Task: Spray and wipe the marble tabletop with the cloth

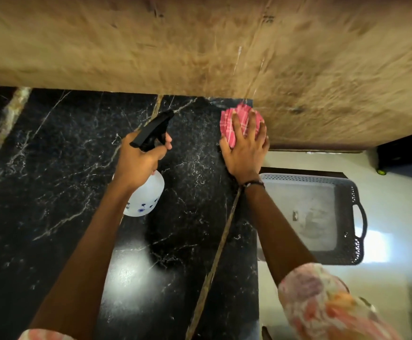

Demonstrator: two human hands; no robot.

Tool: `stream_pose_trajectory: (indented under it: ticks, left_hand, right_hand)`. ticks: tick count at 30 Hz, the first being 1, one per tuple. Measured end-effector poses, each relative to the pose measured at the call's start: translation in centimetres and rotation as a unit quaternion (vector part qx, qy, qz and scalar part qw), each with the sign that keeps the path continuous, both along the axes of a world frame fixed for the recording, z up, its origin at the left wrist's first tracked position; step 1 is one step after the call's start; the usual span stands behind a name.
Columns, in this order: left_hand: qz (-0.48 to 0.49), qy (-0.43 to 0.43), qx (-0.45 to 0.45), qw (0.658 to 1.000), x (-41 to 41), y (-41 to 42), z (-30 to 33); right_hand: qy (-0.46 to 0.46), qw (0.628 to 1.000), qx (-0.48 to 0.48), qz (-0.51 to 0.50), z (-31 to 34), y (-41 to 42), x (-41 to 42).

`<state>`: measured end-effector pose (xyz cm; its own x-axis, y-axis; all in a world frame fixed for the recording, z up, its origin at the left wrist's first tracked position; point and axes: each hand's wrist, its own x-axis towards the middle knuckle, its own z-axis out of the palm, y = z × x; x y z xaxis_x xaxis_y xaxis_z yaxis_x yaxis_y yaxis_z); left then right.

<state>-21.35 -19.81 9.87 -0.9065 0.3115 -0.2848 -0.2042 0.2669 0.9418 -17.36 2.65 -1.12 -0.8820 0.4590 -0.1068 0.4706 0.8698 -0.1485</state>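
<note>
The black marble tabletop (52, 168) with white and gold veins fills the left and middle of the head view. My left hand (138, 163) grips the neck of a white spray bottle (148, 195) with a black trigger head, held above the marble, nozzle pointing toward the far right corner. My right hand (245, 148) presses flat, fingers spread, on a folded pink checked cloth (229, 119) at the table's far right corner, against the wall.
A tan wooden wall (200, 45) runs along the table's far edge and right corner. Below the right edge, a grey plastic basket (347, 192) with handles stands on the pale floor. A dark object (406, 155) sits at the far right.
</note>
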Motion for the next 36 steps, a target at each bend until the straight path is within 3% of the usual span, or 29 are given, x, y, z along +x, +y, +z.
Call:
stream_pose_trajectory:
  ticks: [8, 15, 18, 24, 28, 36]
  left_hand:
    - [0.001, 0.005, 0.0, 1.0, 0.1, 0.0, -0.2]
    - [-0.004, 0.03, -0.01, 1.0, 0.3, 0.1, -0.1]
    - [0.004, 0.034, -0.014, 0.999, 0.4, 0.1, -0.1]
    - [-0.008, 0.039, -0.014, 0.999, 0.6, -0.1, 0.1]
    - [-0.004, 0.052, -0.01, 0.999, 1.0, -0.4, 0.2]
    - [0.004, 0.06, -0.033, 0.998, 2.3, 0.1, 0.6]
  right_hand:
    - [-0.048, 0.998, 0.006, -0.049, 0.6, 0.1, -7.7]
    - [-0.01, 0.983, 0.001, 0.185, 0.8, -5.3, -9.3]
    - [-0.009, 0.977, 0.006, 0.214, 0.8, -4.7, -9.2]
    - [-0.014, 0.997, 0.023, 0.073, 0.5, 2.7, -5.9]
    - [-0.011, 1.0, -0.015, -0.011, 0.9, 2.5, -4.0]
    - [0.037, 0.999, -0.036, -0.017, 0.6, -1.7, 7.1]
